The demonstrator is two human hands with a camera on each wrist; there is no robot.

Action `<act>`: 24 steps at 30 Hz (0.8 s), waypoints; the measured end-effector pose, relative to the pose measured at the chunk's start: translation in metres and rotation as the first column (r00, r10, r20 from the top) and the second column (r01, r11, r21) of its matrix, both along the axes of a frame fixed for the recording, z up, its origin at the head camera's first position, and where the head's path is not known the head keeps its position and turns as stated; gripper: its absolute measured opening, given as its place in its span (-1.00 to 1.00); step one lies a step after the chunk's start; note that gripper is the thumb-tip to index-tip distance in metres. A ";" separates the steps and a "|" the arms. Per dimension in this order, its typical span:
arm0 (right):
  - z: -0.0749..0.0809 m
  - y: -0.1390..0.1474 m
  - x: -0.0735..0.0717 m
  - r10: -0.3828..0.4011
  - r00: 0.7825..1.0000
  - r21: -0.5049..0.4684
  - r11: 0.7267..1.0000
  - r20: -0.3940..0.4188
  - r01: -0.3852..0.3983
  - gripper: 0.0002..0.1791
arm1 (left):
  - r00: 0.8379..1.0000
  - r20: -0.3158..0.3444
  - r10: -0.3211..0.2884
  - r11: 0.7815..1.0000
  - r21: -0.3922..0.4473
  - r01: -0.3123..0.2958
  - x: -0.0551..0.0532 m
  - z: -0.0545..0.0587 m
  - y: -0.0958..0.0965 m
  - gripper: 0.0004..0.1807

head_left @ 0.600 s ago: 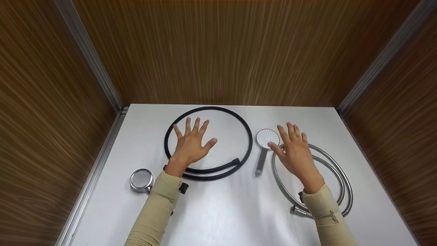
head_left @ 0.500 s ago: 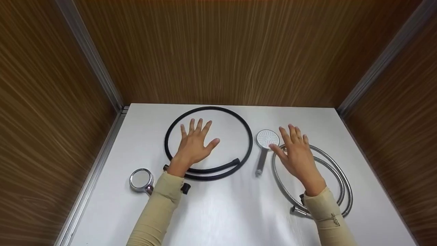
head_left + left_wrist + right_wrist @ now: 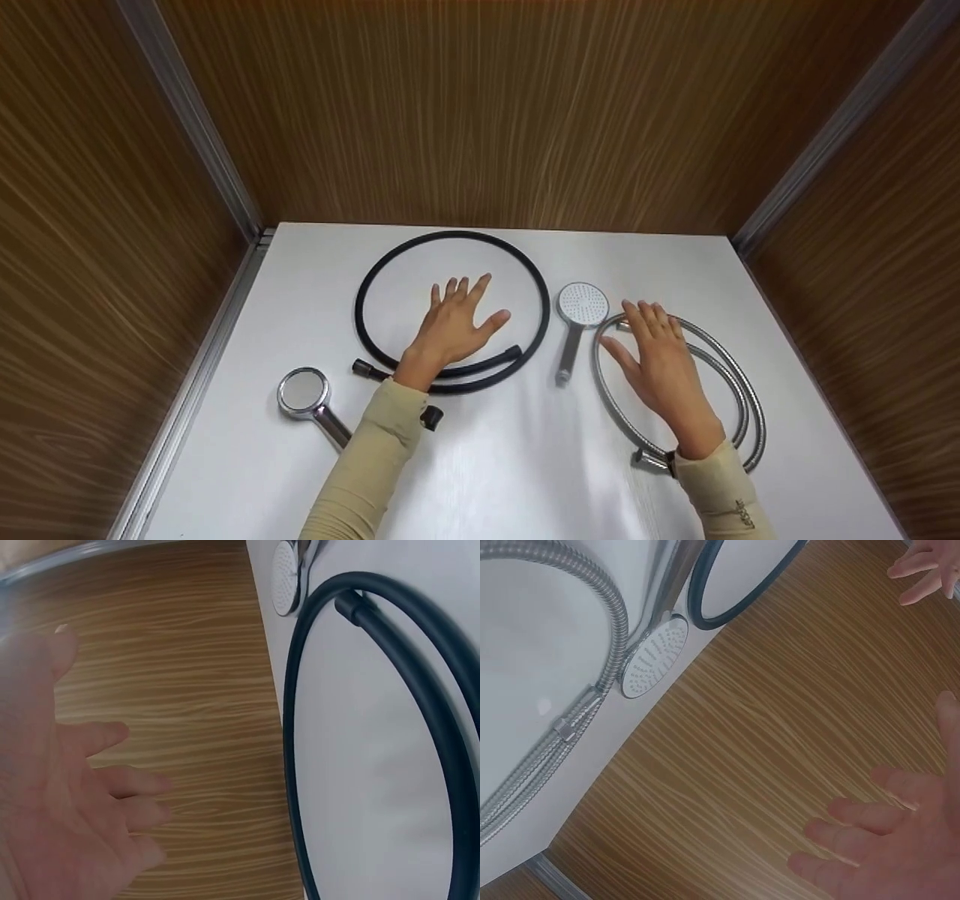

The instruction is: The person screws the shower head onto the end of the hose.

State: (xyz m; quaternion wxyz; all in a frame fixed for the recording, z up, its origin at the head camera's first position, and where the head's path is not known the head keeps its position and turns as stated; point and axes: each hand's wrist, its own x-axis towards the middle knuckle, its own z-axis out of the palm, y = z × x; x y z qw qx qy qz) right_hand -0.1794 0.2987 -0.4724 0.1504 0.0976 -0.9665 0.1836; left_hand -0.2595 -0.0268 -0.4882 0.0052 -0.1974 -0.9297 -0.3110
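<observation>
My left hand (image 3: 452, 328) hovers over the coiled black shower hose (image 3: 545, 289), its fingers spread and holding nothing. The palm and spread fingers also show in the left wrist view, beside the black loop. My right hand (image 3: 661, 367) is held over the coiled silver metal shower hose (image 3: 757, 409), fingers straight, thumb out to the left. Between the two hoses lies a hand shower (image 3: 583, 304) with a white spray face and grey handle. A second, chrome-rimmed hand shower (image 3: 304, 390) lies at the left, its handle end hidden behind my left sleeve.
Everything lies on a white tabletop (image 3: 510, 465). A wood-grain panel (image 3: 480, 112) rises behind it, with wood-grain side panels left and right and metal strips (image 3: 199, 112) along the corners.
My left hand has moved to the right, uncovering more of the chrome-rimmed shower's handle and the black hose's left end. My right hand has come slightly nearer to me, off the white-faced shower.
</observation>
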 end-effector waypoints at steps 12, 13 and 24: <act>-0.011 0.010 0.018 0.006 0.989 -0.026 1.000 -0.149 -0.010 -0.38 | 0.999 0.003 0.048 0.984 0.170 -0.048 -0.003 -0.007 0.020 -0.16; -0.012 0.010 0.018 0.010 0.985 -0.027 1.000 -0.170 -0.015 -0.39 | 0.998 -0.004 0.055 0.982 0.181 -0.053 -0.003 -0.007 0.021 -0.18; -0.022 0.021 0.028 0.062 0.921 -0.049 0.995 -0.385 -0.087 -0.66 | 0.995 -0.030 0.093 0.971 0.225 -0.084 -0.005 -0.018 0.043 -0.40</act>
